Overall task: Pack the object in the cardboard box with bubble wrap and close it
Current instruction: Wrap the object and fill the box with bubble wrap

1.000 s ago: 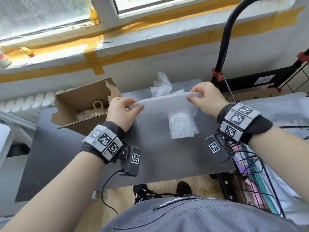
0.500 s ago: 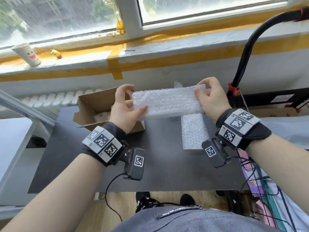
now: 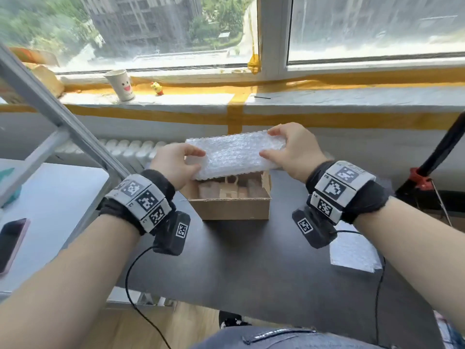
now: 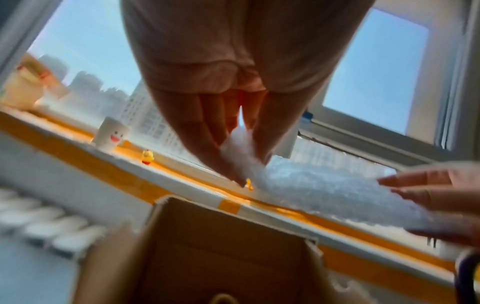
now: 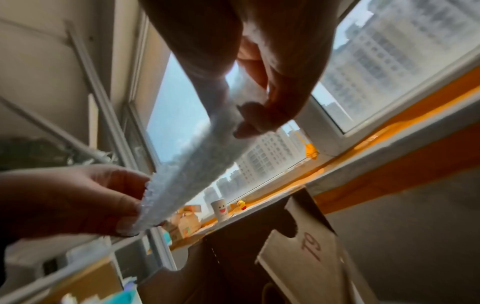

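A folded sheet of bubble wrap (image 3: 235, 153) hangs flat in the air above the open cardboard box (image 3: 230, 207) on the dark table (image 3: 251, 260). My left hand (image 3: 185, 161) pinches its left end, thumb on top. My right hand (image 3: 279, 144) pinches its right end. A pale object with a loop handle (image 3: 230, 187) sits inside the box, partly hidden by the sheet. From the left wrist view the bubble wrap (image 4: 324, 189) is gripped between my fingers (image 4: 205, 148) over the box (image 4: 221, 246). The right wrist view shows the bubble wrap (image 5: 197, 162) stretched between both hands.
A second piece of bubble wrap (image 3: 352, 253) lies on the table at the right. A phone (image 3: 10, 241) lies on a white surface at the left. A paper cup (image 3: 120, 84) and a small yellow figure (image 3: 157, 88) stand on the windowsill. A black pole (image 3: 440, 149) rises at the right.
Both hands carried the folded bubble wrap left, from the table's middle to above the open box. The second piece stayed on the table, now at my right.
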Tool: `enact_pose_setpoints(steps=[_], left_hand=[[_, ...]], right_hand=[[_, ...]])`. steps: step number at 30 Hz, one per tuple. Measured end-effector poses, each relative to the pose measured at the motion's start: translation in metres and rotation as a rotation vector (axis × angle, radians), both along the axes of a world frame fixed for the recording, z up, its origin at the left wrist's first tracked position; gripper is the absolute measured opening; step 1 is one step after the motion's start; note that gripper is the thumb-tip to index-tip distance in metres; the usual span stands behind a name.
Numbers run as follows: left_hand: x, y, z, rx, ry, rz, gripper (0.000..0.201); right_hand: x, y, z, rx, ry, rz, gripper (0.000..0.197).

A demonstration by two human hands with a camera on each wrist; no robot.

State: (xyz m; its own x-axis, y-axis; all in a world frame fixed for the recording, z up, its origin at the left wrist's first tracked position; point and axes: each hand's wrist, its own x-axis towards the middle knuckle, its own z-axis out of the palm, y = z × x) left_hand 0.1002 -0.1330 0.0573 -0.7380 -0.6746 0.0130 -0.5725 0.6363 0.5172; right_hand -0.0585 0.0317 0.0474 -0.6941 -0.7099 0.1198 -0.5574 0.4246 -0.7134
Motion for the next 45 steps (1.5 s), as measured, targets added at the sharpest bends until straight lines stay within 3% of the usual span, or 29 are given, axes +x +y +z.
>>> enact_pose_setpoints(steps=[3,8,10,11,14,19,22,24,27,30,32,35,42,45], left_hand=[[-0.001,-0.016,-0.006,-0.138,-0.319,-0.091,0.038],[-0.006,-0.03,-0.019,-0.176,-0.61,-0.245,0.04],[-0.008,-0.033,-0.023,-0.227,-0.688,-0.294,0.04],[-0.008,-0.033,-0.024,-0.278,-0.713,-0.312,0.038],[-0.008,-0.031,-0.031,-0.476,-0.678,-0.399,0.028],[-0.003,-0.025,-0.052,-0.291,-0.7,-0.587,0.068],[0.001,-0.025,-0.065,-0.372,-0.779,-0.653,0.086],[0.003,-0.024,-0.074,-0.418,-0.831,-0.68,0.093],[0.003,-0.022,-0.083,-0.446,-0.832,-0.703,0.096],[0.0,-0.019,-0.087,-0.355,-0.77,-0.685,0.082],[-0.001,-0.016,-0.084,-0.29,-0.742,-0.664,0.072],[-0.004,-0.013,-0.085,-0.225,-0.721,-0.626,0.066],[-0.008,-0.009,-0.103,-0.061,-0.694,-0.474,0.089],[-0.01,-0.012,-0.103,-0.044,-0.686,-0.446,0.113]], right_hand=[[0.015,-0.032,0.003,0.244,0.127,0.099,0.046],[0.035,-0.07,-0.008,0.568,0.241,0.131,0.009],[0.039,-0.077,-0.018,0.67,0.25,0.147,0.03],[0.041,-0.079,-0.022,0.714,0.251,0.157,0.033],[0.047,-0.082,-0.03,0.843,0.307,0.173,0.013],[0.056,-0.088,-0.041,0.943,0.286,0.155,0.028],[0.057,-0.09,-0.049,0.969,0.32,0.126,0.034],[0.059,-0.088,-0.053,0.993,0.435,0.161,0.032],[0.067,-0.084,-0.061,0.888,0.546,0.198,0.032],[0.083,-0.089,-0.067,0.783,0.307,0.179,0.031],[0.088,-0.091,-0.074,0.824,0.091,0.145,0.037],[0.084,-0.089,-0.086,0.873,-0.009,0.069,0.043],[0.064,-0.086,-0.097,0.823,-0.178,0.008,0.044],[0.06,-0.088,-0.097,0.858,-0.197,-0.009,0.052]])
